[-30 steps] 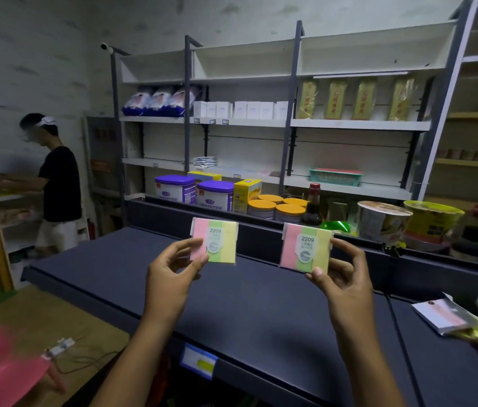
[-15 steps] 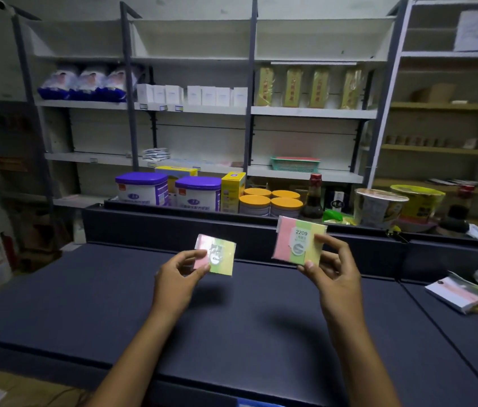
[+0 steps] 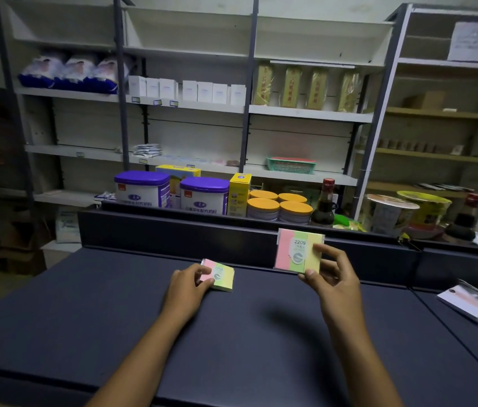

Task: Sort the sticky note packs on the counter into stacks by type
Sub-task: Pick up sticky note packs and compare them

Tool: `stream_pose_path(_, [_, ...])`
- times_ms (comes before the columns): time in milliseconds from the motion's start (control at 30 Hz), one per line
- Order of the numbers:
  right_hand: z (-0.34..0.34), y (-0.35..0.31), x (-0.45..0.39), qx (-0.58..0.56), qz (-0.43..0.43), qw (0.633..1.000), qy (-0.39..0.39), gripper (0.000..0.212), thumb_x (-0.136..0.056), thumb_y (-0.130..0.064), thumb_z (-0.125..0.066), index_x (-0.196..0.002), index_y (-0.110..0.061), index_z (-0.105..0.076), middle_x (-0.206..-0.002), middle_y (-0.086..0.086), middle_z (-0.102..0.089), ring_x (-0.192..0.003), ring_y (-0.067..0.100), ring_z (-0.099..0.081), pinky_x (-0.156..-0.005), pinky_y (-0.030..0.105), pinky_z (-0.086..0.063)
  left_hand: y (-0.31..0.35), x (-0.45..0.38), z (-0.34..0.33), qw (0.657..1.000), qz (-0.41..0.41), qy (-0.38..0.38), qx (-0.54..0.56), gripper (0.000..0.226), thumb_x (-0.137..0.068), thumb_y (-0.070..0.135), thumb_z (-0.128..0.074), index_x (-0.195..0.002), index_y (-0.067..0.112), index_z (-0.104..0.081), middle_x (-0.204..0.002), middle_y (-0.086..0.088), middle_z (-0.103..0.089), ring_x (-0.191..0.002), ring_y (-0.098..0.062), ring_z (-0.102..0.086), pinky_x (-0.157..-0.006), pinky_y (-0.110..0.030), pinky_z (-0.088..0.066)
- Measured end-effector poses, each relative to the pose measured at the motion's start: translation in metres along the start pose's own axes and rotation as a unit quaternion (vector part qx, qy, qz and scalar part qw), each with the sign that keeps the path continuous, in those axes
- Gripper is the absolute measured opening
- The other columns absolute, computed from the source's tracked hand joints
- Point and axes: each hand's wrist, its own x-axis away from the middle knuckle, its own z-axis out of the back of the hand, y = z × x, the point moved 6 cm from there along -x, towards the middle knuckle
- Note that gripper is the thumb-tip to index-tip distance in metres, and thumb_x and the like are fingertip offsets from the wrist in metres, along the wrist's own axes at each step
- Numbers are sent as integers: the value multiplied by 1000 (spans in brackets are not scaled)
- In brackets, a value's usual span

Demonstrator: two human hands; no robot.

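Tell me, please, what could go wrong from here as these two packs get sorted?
The left hand is lowering its pack tilted, so it may land askew. The right hand only pinches the second pack at its edge, so it could slip. The unsorted packs lie far right and might get overlooked.

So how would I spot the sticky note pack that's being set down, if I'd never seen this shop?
Find the dark counter in front of the white shelves. Near its middle, the left hand holds a small pink, green and yellow sticky note pack low at the surface. The matching pack in the right hand is held up, facing the camera, showing 2209.
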Motion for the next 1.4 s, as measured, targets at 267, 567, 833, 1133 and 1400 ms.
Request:
stream_pose_path(267, [-13, 1, -8, -5, -11, 1000, -6, 40, -92, 4, -63, -119, -27, -62, -108, 1, -68, -95, 9, -69, -69, 18, -58, 6, -1, -8, 989, -44, -14, -144, 23, -95, 46, -55, -114, 35, -61, -113, 5, -53, -112, -17, -45, -90, -31, -42])
stream_pose_path(567, [-53, 12, -16, 10, -47, 997, -59, 37, -92, 3, -63, -121, -21, -63, -105, 5, -68, -93, 20, -70, -66, 17, -56, 15, -5, 21, 948, -126, -5, -292, 44, -96, 55, -47, -128, 25, -51, -126, 1, -50, -116, -19, -51, -92, -32, -44])
stream_pose_path(833, [-108, 51, -24, 64, -133, 981, -127, 33, -89, 6, -67, -118, -8, -65, -102, 10, -65, -83, 12, -64, -59, 18, -53, 4, -8, 58, 908, -141, 26, -395, 47, -98, 58, -37, -125, 24, -53, -122, 4, -56, -112, -17, -53, -89, -29, -43])
stream_pose_path(1133, [-135, 81, -31, 174, -150, 961, -152, 28, -85, -6, -74, -111, -15, -70, -106, 10, -66, -97, 27, -68, -80, 42, -58, 15, -12, 76, 920, -137, 23, -366, 44, -96, 60, -40, -119, 26, -57, -115, 5, -59, -106, -15, -55, -80, -27, -43])
stream_pose_path(1400, [-140, 87, -35, 316, -94, 923, -199, 26, -84, -24, -77, -109, -21, -73, -110, 6, -71, -108, 21, -63, -96, 36, -51, 13, -10, 81, 926, -132, 22, -353, 43, -97, 60, -40, -119, 27, -57, -113, 6, -60, -104, -13, -56, -77, -26, -45])
